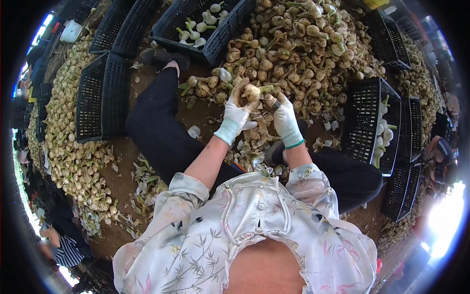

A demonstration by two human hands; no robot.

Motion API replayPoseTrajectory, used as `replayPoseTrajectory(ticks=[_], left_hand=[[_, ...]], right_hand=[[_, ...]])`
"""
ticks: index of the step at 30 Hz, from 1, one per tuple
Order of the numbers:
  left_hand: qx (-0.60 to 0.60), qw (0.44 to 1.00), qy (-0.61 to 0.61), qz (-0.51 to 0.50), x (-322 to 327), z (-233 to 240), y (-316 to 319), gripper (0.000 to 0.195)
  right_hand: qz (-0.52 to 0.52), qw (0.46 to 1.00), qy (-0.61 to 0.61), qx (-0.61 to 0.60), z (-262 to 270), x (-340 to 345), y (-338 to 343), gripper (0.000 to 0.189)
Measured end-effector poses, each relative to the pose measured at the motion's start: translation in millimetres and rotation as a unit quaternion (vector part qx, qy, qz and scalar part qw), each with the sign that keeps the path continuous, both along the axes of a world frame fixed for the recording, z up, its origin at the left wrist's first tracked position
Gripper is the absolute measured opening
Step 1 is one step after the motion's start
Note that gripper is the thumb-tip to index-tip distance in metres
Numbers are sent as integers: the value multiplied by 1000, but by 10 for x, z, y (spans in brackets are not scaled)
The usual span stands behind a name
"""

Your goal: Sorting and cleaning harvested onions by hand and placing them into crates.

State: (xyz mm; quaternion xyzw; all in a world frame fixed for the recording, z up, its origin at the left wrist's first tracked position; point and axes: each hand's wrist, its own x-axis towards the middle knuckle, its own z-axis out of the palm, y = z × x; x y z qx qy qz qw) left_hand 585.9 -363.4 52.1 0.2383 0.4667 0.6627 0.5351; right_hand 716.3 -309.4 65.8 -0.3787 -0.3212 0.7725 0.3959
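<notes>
A garlic bulb [252, 92] with a short green stem pointing right is in my left hand [235, 110], which wears a soiled white knit glove. My right hand [282, 117], in a similar glove with dark dirt on the fingers, is just right of the stem. Its fingers are curled, and whether they pinch anything is hidden. Beyond both hands rises a large heap of unpeeled, earthy garlic bulbs [293, 58]. Papery garlic skins [257, 137] litter the ground below my wrists, between my legs.
A black plastic crate [183, 42] with clean white garlic stands ahead on the left. Another crate [361, 121] with white bulbs is tilted at my right. Stacked crates [104, 97] and a long garlic pile [73, 147] lie leftward. A person in striped clothing [69, 250] sits at lower left.
</notes>
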Motion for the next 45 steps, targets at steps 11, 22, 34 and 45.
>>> replayPoseTrajectory(ticks=[11,22,34,45], left_hand=[[60,998,21,-2,52,192,-206,63],[78,996,42,-17,17,55,-163,64],[91,988,-94,-83,-35,285,-322,56],[-50,997,21,-62,-20,342,-223,60]], right_hand=[[-7,994,100,-50,26,-92,-166,15],[18,996,81,-27,116,-55,-109,23],[72,979,-60,182,331,130,-182,27],[27,997,-22,70,333,94,-261,19]])
